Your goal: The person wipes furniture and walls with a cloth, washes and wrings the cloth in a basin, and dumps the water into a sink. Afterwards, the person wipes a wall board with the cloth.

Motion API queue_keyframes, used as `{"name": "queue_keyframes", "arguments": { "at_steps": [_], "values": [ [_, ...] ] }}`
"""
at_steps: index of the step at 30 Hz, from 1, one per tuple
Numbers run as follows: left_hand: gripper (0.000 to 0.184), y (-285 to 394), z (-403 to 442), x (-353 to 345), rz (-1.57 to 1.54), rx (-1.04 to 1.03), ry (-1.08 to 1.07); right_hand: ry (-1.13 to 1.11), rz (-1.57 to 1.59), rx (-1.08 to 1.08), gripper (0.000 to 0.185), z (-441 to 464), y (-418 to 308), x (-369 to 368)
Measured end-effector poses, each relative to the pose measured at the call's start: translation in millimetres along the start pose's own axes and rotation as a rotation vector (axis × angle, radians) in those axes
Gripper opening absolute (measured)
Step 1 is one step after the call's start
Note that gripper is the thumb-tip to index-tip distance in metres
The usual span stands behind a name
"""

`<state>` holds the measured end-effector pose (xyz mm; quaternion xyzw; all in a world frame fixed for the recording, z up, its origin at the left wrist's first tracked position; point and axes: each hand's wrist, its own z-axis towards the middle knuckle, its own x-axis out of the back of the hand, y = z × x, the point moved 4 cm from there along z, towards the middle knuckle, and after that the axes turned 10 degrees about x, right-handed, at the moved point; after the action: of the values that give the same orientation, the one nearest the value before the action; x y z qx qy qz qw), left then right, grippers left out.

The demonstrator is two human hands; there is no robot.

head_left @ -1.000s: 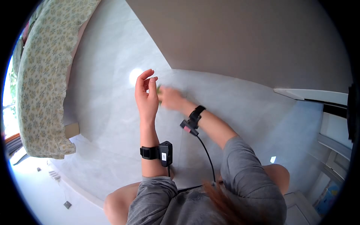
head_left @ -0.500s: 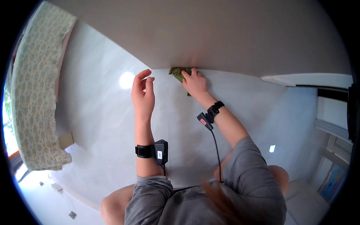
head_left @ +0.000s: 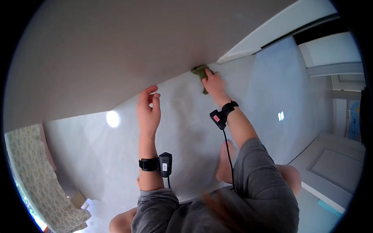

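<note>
My right hand (head_left: 215, 84) grips a crumpled green cloth (head_left: 201, 71) and presses it to the pale floor (head_left: 186, 132), right where the floor meets the grey wall (head_left: 136, 50). Part of the cloth trails from under the fingers towards me. Raised to the left of it, my left hand (head_left: 149, 110) holds nothing; its fingers are loosely bent and the thumb stands apart. It appears close to the wall's lower edge, though I cannot tell whether it touches.
White trim (head_left: 241, 50) begins just right of the cloth. A panelled white door (head_left: 338, 171) is at lower right. Floral fabric (head_left: 39, 171) hangs at the left, with a small cardboard box (head_left: 77, 200) by it. My bare foot (head_left: 225, 165) rests on the floor.
The view has turned to the right. My right hand has slid the cloth rightwards along the wall's base, closer to the white trim. My left hand keeps its loose pose.
</note>
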<state>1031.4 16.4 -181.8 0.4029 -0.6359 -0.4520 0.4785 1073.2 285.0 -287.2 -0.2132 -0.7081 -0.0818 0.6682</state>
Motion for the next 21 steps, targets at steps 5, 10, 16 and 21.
{"name": "queue_keyframes", "arguments": {
  "at_steps": [5,10,16,21],
  "values": [
    [0.018,1,-5,-12,0.017,-0.045,-0.090,-0.041,-0.054,-0.396,0.047,-27,100,23],
    [0.018,7,-6,-9,0.046,-0.057,-0.099,-0.026,-0.016,-0.662,0.044,-68,198,71],
    [0.018,-10,-6,-17,0.053,0.010,-0.136,0.425,0.125,-0.034,0.021,-49,87,73],
    [0.018,1,-13,-37,0.147,-0.009,-0.281,0.240,0.016,0.349,0.037,-45,-13,26]
  ]
}}
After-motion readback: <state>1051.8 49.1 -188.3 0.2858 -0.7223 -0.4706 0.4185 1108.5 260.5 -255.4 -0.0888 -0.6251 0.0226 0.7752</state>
